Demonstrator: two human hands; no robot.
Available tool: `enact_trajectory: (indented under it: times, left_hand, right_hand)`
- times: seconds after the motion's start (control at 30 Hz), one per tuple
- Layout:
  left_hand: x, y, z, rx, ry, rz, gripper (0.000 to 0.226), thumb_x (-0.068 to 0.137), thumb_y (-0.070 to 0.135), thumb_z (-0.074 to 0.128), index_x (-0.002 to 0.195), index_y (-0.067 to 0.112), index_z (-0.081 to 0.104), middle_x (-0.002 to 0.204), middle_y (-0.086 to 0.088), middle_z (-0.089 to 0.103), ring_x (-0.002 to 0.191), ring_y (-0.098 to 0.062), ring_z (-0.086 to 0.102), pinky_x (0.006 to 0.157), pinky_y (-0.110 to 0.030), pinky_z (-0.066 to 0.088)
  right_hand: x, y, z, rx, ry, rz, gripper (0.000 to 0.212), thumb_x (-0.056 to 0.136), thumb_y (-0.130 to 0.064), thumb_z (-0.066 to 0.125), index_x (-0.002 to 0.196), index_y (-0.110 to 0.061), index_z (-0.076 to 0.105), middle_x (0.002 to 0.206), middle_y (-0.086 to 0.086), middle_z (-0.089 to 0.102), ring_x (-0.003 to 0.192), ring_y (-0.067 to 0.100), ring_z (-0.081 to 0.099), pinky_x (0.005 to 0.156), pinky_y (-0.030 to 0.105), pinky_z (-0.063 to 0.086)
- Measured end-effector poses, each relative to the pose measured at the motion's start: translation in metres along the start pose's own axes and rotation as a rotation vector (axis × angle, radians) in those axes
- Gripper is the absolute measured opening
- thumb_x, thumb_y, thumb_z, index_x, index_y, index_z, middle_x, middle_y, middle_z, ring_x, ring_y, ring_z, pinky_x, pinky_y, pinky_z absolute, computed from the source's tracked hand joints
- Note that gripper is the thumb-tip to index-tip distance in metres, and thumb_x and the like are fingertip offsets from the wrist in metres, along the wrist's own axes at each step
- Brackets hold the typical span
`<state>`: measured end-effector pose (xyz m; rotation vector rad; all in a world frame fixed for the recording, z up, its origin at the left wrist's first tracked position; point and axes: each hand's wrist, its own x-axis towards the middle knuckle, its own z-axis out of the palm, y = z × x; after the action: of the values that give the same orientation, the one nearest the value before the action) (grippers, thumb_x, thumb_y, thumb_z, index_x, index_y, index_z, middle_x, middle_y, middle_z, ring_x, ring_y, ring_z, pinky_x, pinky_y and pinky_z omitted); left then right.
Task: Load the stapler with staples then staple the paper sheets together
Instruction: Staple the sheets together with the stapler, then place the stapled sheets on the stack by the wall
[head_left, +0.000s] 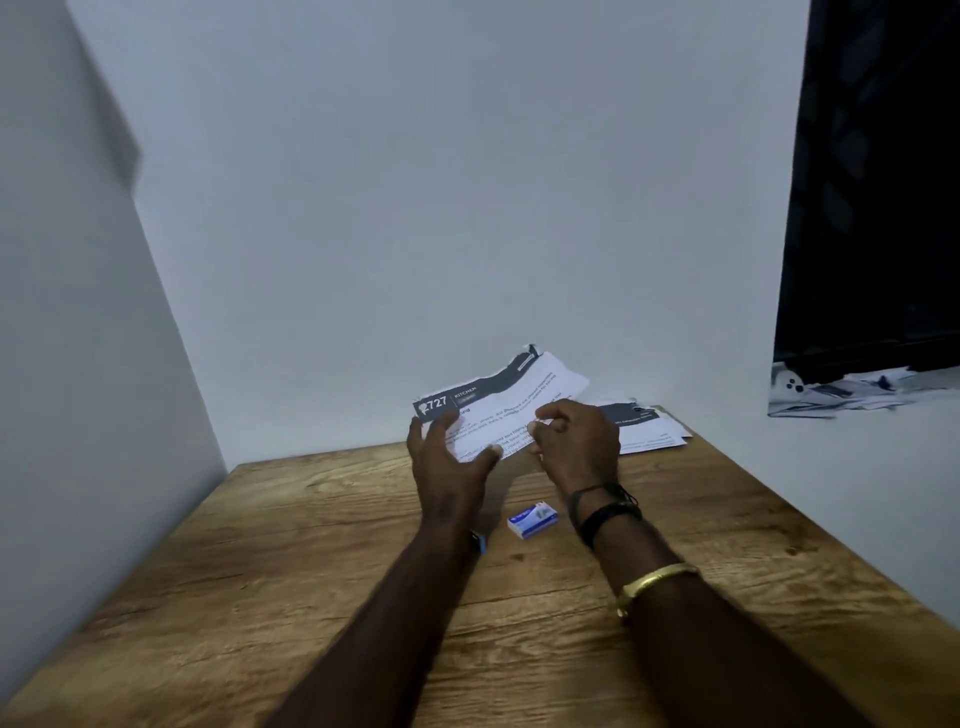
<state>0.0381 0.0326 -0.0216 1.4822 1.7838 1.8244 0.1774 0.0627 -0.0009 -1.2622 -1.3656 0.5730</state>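
Note:
I hold printed paper sheets (501, 397) with a dark header band tilted up above the far part of the wooden table (249, 582). My left hand (447, 460) grips their lower left part, thumb on the front. My right hand (576, 447) pinches the sheets at their lower middle with curled fingers. More printed sheets (647, 428) lie flat at the table's far right corner. A small blue and white staple box (532, 519) lies between my forearms. A blue and black object (479, 542), possibly the stapler, peeks out from under my left forearm and is mostly hidden.
White walls close in the table on the left and behind. A dark window (872, 208) is at the upper right, with a ledge of scattered papers (841, 389) beneath it. The table's right edge runs diagonally toward me.

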Motion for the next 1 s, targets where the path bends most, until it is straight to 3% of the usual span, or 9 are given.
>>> enact_trajectory:
  times: [0.1, 0.2, 0.27, 0.4, 0.57, 0.8, 0.87, 1.0]
  left_hand:
    - [-0.007, 0.010, 0.022, 0.037, -0.080, 0.059, 0.063, 0.069, 0.013, 0.088, 0.128, 0.013, 0.064, 0.161, -0.013, 0.028, 0.148, -0.019, 0.029, 0.096, 0.006, 0.013]
    - [-0.006, 0.020, 0.040, 0.087, -0.143, 0.081, 0.068, 0.070, 0.018, 0.089, 0.132, 0.012, 0.062, 0.164, -0.012, 0.021, 0.151, -0.021, 0.025, 0.109, -0.011, 0.018]
    - [-0.005, 0.024, 0.050, 0.115, -0.181, 0.073, 0.073, 0.068, 0.022, 0.091, 0.133, 0.011, 0.061, 0.164, -0.010, 0.020, 0.150, -0.021, 0.027, 0.110, -0.015, 0.020]
    - [-0.002, 0.027, 0.070, 0.178, -0.265, 0.071, 0.078, 0.060, 0.029, 0.095, 0.128, 0.008, 0.064, 0.154, -0.006, 0.037, 0.139, -0.021, 0.042, 0.104, -0.018, 0.033]
    - [0.006, 0.027, 0.091, 0.239, -0.311, 0.027, 0.065, 0.068, 0.028, 0.092, 0.124, 0.008, 0.066, 0.140, -0.008, 0.051, 0.130, -0.020, 0.047, 0.099, -0.023, 0.038]
    - [0.004, 0.024, 0.114, 0.240, -0.330, -0.034, 0.057, 0.073, 0.017, 0.087, 0.123, 0.007, 0.062, 0.132, -0.006, 0.053, 0.121, -0.018, 0.052, 0.081, -0.012, 0.031]
    - [0.004, 0.024, 0.121, 0.250, -0.326, -0.056, 0.054, 0.073, 0.015, 0.086, 0.121, 0.008, 0.062, 0.129, -0.005, 0.054, 0.116, -0.016, 0.054, 0.085, -0.014, 0.035]
    - [0.008, 0.023, 0.132, 0.356, -0.370, -0.098, 0.049, 0.078, 0.021, 0.083, 0.122, 0.011, 0.064, 0.133, -0.006, 0.055, 0.124, -0.023, 0.055, 0.103, -0.025, 0.043]
  right_hand:
    - [0.007, 0.012, -0.018, -0.086, 0.076, -0.007, 0.011, 0.083, -0.021, 0.079, 0.093, -0.020, 0.077, 0.091, 0.002, 0.077, 0.088, 0.017, 0.072, 0.076, 0.021, 0.048]
    - [0.015, 0.024, -0.033, -0.107, 0.107, 0.015, 0.011, 0.083, -0.022, 0.079, 0.093, -0.019, 0.076, 0.091, 0.003, 0.078, 0.091, 0.019, 0.072, 0.076, 0.021, 0.045]
    - [0.022, 0.032, -0.042, -0.112, 0.127, 0.041, 0.011, 0.083, -0.021, 0.079, 0.093, -0.019, 0.076, 0.092, 0.005, 0.078, 0.093, 0.021, 0.071, 0.076, 0.021, 0.043]
    - [0.032, 0.043, -0.051, -0.118, 0.178, 0.084, 0.011, 0.082, -0.020, 0.079, 0.092, -0.019, 0.077, 0.096, 0.004, 0.077, 0.098, 0.023, 0.069, 0.075, 0.019, 0.037]
    - [0.046, 0.053, -0.054, -0.117, 0.196, 0.113, 0.011, 0.083, -0.019, 0.078, 0.094, -0.017, 0.078, 0.103, 0.005, 0.076, 0.103, 0.027, 0.069, 0.077, 0.021, 0.040]
    - [0.059, 0.067, -0.062, -0.155, 0.177, 0.212, 0.014, 0.086, -0.025, 0.076, 0.099, -0.023, 0.077, 0.111, 0.000, 0.076, 0.106, 0.028, 0.069, 0.089, 0.032, 0.053]
    - [0.063, 0.070, -0.063, -0.178, 0.161, 0.253, 0.016, 0.088, -0.024, 0.073, 0.104, -0.023, 0.077, 0.116, 0.003, 0.075, 0.109, 0.030, 0.069, 0.094, 0.035, 0.055]
    - [0.068, 0.074, -0.062, -0.286, 0.093, 0.280, 0.026, 0.091, -0.027, 0.068, 0.115, -0.020, 0.074, 0.127, 0.007, 0.070, 0.119, 0.034, 0.064, 0.094, 0.035, 0.051]
